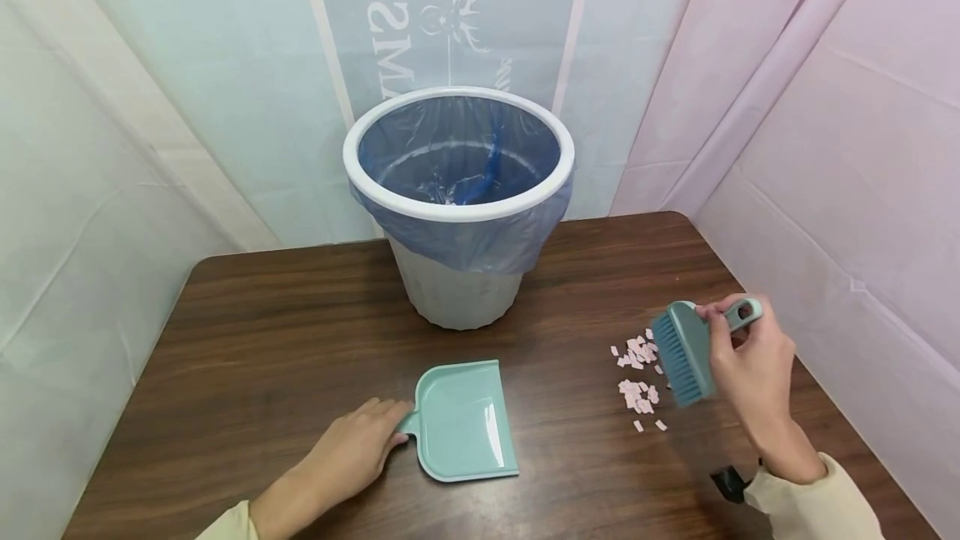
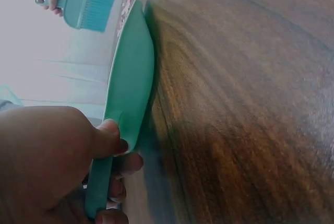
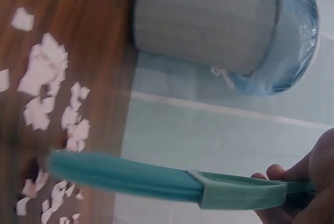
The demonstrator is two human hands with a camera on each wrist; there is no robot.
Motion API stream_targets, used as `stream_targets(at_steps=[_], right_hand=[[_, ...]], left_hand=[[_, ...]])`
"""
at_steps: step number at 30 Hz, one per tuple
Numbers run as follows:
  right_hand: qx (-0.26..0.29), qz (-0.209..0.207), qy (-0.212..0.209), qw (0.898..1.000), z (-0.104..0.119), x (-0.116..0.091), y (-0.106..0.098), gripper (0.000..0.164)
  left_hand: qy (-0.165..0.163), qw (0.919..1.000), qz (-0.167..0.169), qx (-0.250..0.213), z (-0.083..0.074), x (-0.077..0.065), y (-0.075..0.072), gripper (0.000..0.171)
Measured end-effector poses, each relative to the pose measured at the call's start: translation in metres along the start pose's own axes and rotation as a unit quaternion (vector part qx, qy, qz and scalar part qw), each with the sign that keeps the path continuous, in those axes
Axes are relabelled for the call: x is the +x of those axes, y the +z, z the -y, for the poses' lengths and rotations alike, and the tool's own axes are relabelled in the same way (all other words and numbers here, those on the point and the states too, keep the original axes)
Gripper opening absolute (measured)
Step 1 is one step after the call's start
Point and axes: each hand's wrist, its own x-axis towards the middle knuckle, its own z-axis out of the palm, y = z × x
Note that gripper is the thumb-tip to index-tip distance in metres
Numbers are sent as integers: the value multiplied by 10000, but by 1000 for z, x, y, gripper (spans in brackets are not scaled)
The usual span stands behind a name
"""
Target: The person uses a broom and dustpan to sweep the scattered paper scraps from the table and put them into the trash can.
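Note:
My left hand point(image 1: 358, 442) grips the short handle of a light green dustpan point(image 1: 463, 422), which lies on the table with its straight edge facing right. In the left wrist view the thumb presses the handle from one side and the fingers curl round the other. My right hand point(image 1: 753, 365) holds a small green hand brush point(image 1: 686, 352) by its handle, bristles pointing left. The bristles hang just above and beside scattered pale pink paper scraps point(image 1: 637, 394). From the right wrist view, the brush point(image 3: 130, 174) is apart from the tabletop, with scraps point(image 3: 47, 67) near its bristle tips.
A white bin point(image 1: 459, 290) lined with a blue plastic bag point(image 1: 480, 244) stands at the back middle of the brown wooden table point(image 1: 285, 332). Pale cloth walls point(image 1: 847, 190) enclose the table's back and sides. A black strap point(image 1: 727, 483) is near the right sleeve.

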Motion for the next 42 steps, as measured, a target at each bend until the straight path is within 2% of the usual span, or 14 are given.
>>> stream_targets(at_steps=[4,8,17,25,31,36,42], right_hand=[[-46,61,-429,9990,-6,-5,1,12],[-67,203,-592,9980,-10,-9,5,12],[-211,562,-651,9961,-9,-20,18,17],[-221,782,-879,9928,4,-24,28,20],[-172,1031,-984,9896,13,-32,34,21],[-91,1053,-974,9896,21,-40,39,21],[310,915,-786,9922,30,-41,43,20]], left_hand=[[-136,9996,252,-88,0,1,-2,33],[-183,9993,324,-106,0,2,-2,33],[-192,9993,301,-96,0,3,-1,32],[-173,9998,124,-40,-1,4,-2,32],[-215,9996,187,-39,-1,5,-3,32],[-246,9994,248,-43,-1,4,-3,32],[-232,9995,215,67,-2,4,-1,32]])
